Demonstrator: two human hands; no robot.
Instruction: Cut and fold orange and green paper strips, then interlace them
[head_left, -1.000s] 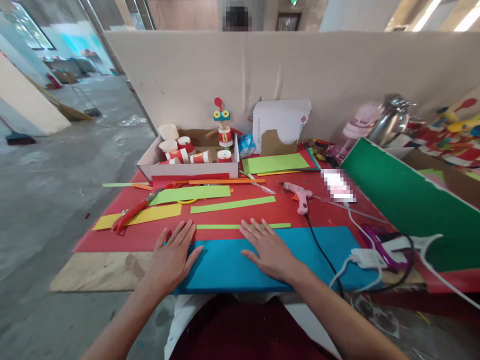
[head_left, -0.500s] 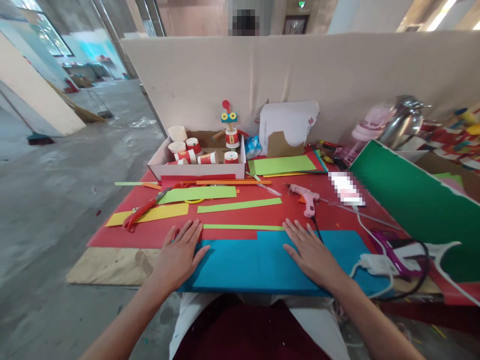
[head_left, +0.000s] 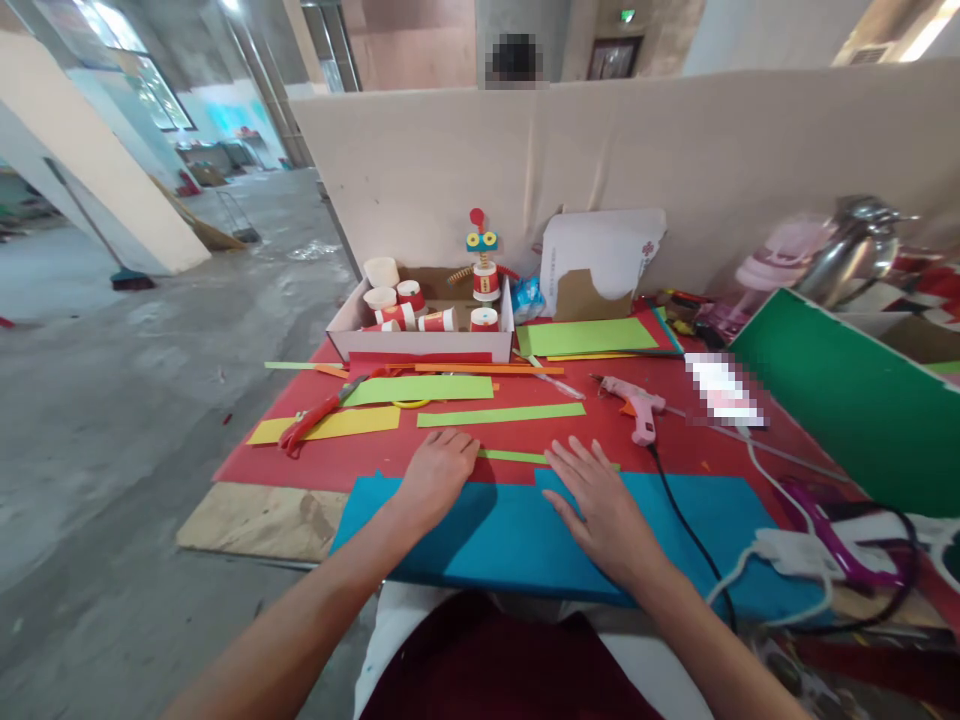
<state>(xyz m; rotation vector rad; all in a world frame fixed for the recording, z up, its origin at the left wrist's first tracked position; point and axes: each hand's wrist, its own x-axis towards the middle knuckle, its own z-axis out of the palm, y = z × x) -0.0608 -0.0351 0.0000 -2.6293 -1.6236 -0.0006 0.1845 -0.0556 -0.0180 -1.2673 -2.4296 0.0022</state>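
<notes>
A narrow light-green paper strip (head_left: 512, 456) lies across the red sheet, just beyond the blue sheet. My left hand (head_left: 441, 472) is over the strip's left part, fingers curled down and drawn together on it; the thumb and the strip's left end are hidden. Toward the strip's right end, my right hand (head_left: 589, 495) lies flat with its fingers spread, touching the strip and resting partly on the blue sheet (head_left: 480, 540). A wider green strip (head_left: 501, 415) lies just beyond my hands. To the right, a pink hot glue gun (head_left: 634, 405) lies on its side.
Red-handled scissors (head_left: 311, 420) lie across yellow (head_left: 375, 421) and green paper at left. Behind stands a white box (head_left: 427, 347) with paper cups and a cup robot figure (head_left: 484, 280). A green board (head_left: 840, 400), a white power strip (head_left: 787, 550) and cables occupy the right.
My left hand has moved right along the strip, its fingers going from spread to curled. My right hand has shifted slightly left, still flat. The camera view has turned a little left.
</notes>
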